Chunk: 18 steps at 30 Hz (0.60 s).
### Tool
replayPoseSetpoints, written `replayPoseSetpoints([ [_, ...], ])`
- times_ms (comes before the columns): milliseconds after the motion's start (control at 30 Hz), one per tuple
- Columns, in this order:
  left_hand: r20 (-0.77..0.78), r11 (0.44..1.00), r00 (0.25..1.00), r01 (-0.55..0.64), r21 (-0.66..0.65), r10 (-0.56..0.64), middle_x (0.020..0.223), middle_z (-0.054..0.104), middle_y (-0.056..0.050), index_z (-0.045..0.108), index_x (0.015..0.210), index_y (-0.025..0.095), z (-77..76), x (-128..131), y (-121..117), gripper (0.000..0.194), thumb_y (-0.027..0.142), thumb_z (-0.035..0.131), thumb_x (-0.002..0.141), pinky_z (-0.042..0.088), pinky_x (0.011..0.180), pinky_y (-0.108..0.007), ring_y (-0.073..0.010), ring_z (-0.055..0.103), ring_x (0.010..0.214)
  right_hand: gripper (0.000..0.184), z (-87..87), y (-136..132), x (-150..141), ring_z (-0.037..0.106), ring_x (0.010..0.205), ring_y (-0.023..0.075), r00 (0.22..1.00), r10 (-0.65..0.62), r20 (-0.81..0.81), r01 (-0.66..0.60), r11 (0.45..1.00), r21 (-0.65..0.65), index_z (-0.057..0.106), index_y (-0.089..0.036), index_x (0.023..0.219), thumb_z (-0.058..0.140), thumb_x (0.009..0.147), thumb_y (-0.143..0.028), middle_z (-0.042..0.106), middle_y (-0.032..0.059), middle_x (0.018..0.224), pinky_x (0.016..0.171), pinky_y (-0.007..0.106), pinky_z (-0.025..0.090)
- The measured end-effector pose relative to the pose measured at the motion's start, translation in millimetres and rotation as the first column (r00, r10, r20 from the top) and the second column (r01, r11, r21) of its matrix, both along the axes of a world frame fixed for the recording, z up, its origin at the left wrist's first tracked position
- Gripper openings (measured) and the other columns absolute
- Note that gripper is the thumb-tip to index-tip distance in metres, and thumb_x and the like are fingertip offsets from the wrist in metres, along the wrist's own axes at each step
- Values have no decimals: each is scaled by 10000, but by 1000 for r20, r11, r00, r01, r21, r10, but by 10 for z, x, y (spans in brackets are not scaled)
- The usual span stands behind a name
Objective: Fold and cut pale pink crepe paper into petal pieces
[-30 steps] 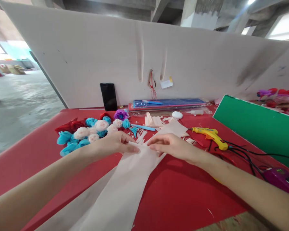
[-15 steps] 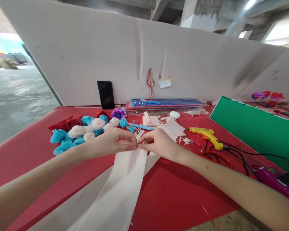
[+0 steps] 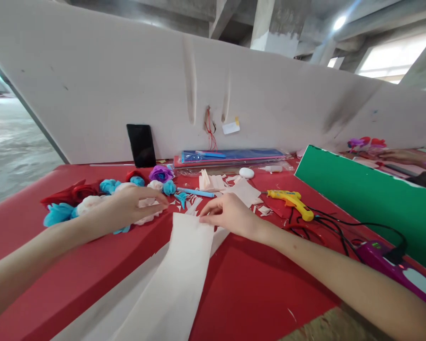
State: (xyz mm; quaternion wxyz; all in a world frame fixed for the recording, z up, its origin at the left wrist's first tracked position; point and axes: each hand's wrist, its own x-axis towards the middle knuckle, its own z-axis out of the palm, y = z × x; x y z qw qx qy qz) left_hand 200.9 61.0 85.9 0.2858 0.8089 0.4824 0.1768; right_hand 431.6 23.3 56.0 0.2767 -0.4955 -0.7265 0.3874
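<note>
My right hand pinches the top right corner of a long pale strip of crepe paper, which runs down toward me over the table edge. My left hand is off the strip, thumb and fingers apart, above a cluster of paper flowers. Among them are a blue flower, a white flower, a purple flower and a red flower. The hand and forearm cover part of the cluster. A second pale strip lies slanted beneath the first.
Past my right hand are cut paper pieces, a blue pen and a yellow glue gun with black cables. A green board and purple power strip stand right. A phone leans on the wall. Another person's hand shows beyond the board.
My left hand has let go of the strip's top edge and moved left over the flowers. My right hand still pinches the strip, whose end now lies flatter. The view has turned slightly right.
</note>
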Motion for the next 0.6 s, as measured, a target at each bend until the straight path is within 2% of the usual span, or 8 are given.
replayPoseSetpoints([
  [33, -13, 1000, 1000, -1, 25, 1, 857, 698, 33, 710, 847, 267, 3, 29, -16, 198, 416, 655, 731, 370, 728, -212, -205, 561, 884, 101, 8, -4, -24, 569, 513, 116, 1000, 8, 6, -8, 1000, 8, 736, -146, 779, 678, 750, -224, 649, 12, 608, 543, 245, 452],
  [100, -66, 993, 993, 101, 59, -97, 939, 698, 23, 690, 972, 275, -3, 114, -57, 276, 434, 625, 756, 379, 728, -215, -201, 567, 887, 105, 19, -20, -94, 569, 539, 115, 999, 29, 26, -29, 999, 32, 738, -143, 794, 680, 752, -220, 652, 14, 621, 556, 240, 444],
  [167, -101, 967, 965, 249, 54, -243, 942, 696, 0, 702, 948, 246, -25, 201, -89, 257, 407, 608, 771, 392, 720, -217, -189, 574, 846, 97, 27, -41, -169, 564, 562, 114, 997, 48, 57, -51, 997, 62, 739, -148, 793, 675, 758, -211, 648, 10, 622, 558, 233, 425],
  [233, -115, 947, 943, 319, 38, -313, 838, 692, -11, 720, 826, 215, -56, 250, -100, 216, 381, 587, 787, 399, 682, -217, -177, 573, 774, 94, 40, -63, -218, 550, 564, 106, 994, 59, 93, -67, 994, 89, 738, -154, 801, 663, 769, -201, 647, 4, 633, 551, 227, 408],
  [367, -129, 951, 945, 307, 43, -299, 667, 678, 14, 709, 668, 212, -104, 195, -86, 191, 315, 584, 770, 392, 637, -221, -152, 567, 656, 82, 123, -88, -153, 530, 526, 93, 981, 84, 176, -104, 989, 106, 724, -149, 751, 645, 769, -149, 624, -14, 583, 550, 224, 401],
  [467, -136, 963, 957, 265, 57, -255, 697, 696, 16, 721, 687, 224, -105, 92, -96, 173, 302, 589, 766, 393, 631, -220, -158, 583, 677, 152, 225, -101, -14, 515, 471, 100, 960, 106, 259, -135, 986, 97, 678, -150, 583, 650, 713, -76, 548, -35, 443, 552, 243, 395],
  [533, -135, 969, 965, 236, 71, -225, 753, 704, 9, 730, 730, 227, -99, 54, -118, 186, 309, 573, 785, 395, 620, -218, -165, 589, 706, 141, 273, -127, 41, 543, 519, 118, 958, 61, 281, -101, 986, 131, 685, -151, 617, 635, 745, -119, 599, -8, 506, 571, 257, 396],
  [600, -131, 967, 964, 243, 78, -232, 772, 708, 5, 731, 736, 224, -100, 68, -145, 195, 327, 574, 788, 410, 632, -220, -168, 596, 713, 140, 272, -178, 28, 598, 657, 149, 965, 10, 263, -64, 979, 195, 711, -158, 799, 619, 805, -262, 687, 35, 710, 614, 267, 408],
])
